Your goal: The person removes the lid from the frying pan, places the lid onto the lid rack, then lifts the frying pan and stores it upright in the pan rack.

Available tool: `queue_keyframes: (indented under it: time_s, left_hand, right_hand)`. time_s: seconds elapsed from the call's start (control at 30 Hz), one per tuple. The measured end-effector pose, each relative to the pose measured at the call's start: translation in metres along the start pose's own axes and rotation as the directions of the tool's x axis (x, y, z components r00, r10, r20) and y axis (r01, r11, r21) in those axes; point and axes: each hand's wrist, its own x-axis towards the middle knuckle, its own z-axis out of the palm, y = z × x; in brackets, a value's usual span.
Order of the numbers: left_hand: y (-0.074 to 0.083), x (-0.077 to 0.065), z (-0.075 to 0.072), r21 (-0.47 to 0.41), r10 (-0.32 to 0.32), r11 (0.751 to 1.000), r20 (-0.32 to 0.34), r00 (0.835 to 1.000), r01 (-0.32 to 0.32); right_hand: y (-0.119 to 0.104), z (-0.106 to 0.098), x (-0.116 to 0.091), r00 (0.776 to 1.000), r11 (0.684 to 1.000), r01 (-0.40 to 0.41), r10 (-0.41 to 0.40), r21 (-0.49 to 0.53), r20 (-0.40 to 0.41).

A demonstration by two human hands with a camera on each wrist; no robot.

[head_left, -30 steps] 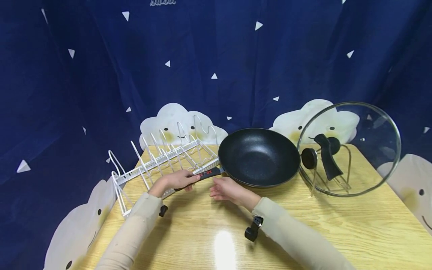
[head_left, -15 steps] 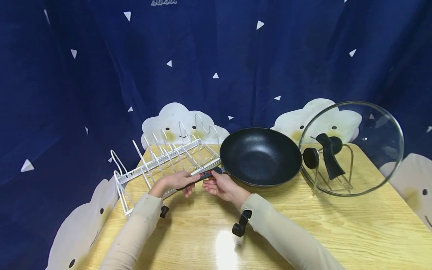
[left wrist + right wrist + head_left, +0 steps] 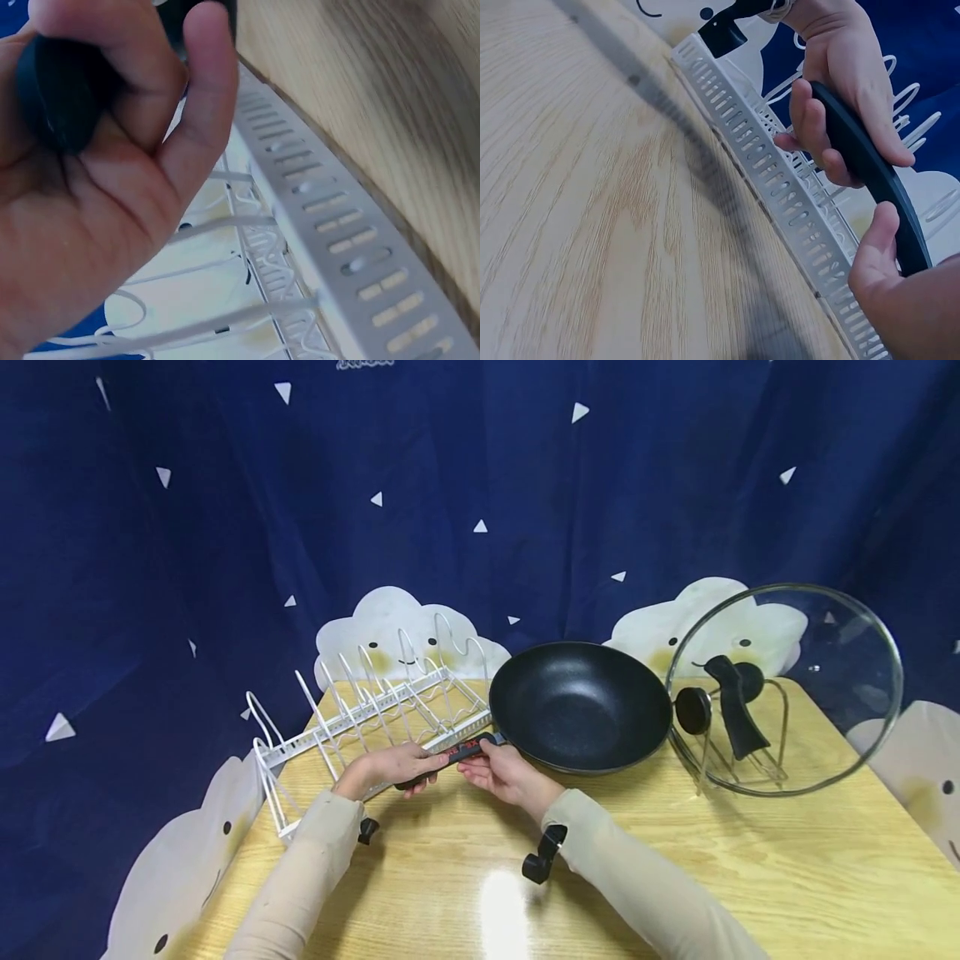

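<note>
Wok (image 3: pixel 581 706) with its bowl right of centre, its handle (image 3: pixel 461 748) reaching left toward the hands. Farthest left, a white rack (image 3: pixel 769 171) sits on the table (image 3: pixel 420 885), its upright wires spaced along two slotted rails, and the handle passes over or just before its near rail. The left hand (image 3: pixel 401 766) is curled round the handle toward its free end; the left wrist view shows thumb and fingers wrapped about it. Next along comes the change: a second ago the right hand (image 3: pixel 510 777) was just beside the handle, and now it pinches the end nearest the bowl, thumb on top (its fingers look looser than the left's). With both hands on it, the wok should be steadier than in one grip, and I judge the work to be at the stage of settling that hold. The bowl faces up and is tipped somewhat toward the person; whether its base touches the table, I cannot tell. Farthest right, a glass lid (image 3: pixel 825 693) stands on edge at a wire stand (image 3: pixel 785 735), well apart from both hands.
</note>
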Motion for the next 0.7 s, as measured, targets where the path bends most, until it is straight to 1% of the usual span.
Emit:
queue_keyframes:
  time_s: [0.07, 0.17, 0.3, 0.4, 0.5, 0.57, 0.63, 0.7]
  left_hand:
    - [0.002, 0.000, 0.001, -0.014, 0.000, 1.000, 0.025, 1.000, 0.001]
    - [0.005, 0.001, 0.004, -0.053, 0.020, 0.998, 0.096, 0.995, -0.015]
    - [0.009, 0.003, 0.007, -0.099, 0.069, 0.994, 0.195, 0.978, -0.050]
    - [0.010, 0.004, 0.010, -0.144, 0.104, 0.987, 0.250, 0.963, -0.069]
    - [0.010, 0.006, 0.015, -0.156, 0.144, 0.983, 0.292, 0.946, -0.101]
    - [0.010, 0.007, 0.019, -0.161, 0.155, 0.981, 0.309, 0.938, -0.109]
    - [0.013, 0.007, 0.022, -0.162, 0.153, 0.981, 0.320, 0.935, -0.105]
    - [0.015, 0.007, 0.027, -0.167, 0.140, 0.982, 0.323, 0.936, -0.089]
  right_hand:
    - [-0.002, -0.003, -0.002, 1.000, 1.000, -0.013, 0.013, -0.010, 0.015]
    - [-0.004, -0.007, -0.007, 0.999, 0.999, -0.027, 0.028, -0.025, 0.033]
    - [-0.006, -0.012, -0.012, 0.998, 0.999, -0.035, 0.037, -0.040, 0.056]
    - [-0.007, -0.016, -0.016, 0.997, 0.997, -0.051, 0.054, -0.052, 0.061]
    - [-0.008, -0.021, -0.020, 0.995, 0.995, -0.068, 0.073, -0.066, 0.069]
    - [-0.009, -0.024, -0.022, 0.994, 0.994, -0.076, 0.083, -0.079, 0.077]
    - [-0.010, -0.027, -0.025, 0.992, 0.992, -0.077, 0.086, -0.098, 0.090]
    - [-0.011, -0.030, -0.028, 0.991, 0.990, -0.078, 0.090, -0.120, 0.101]
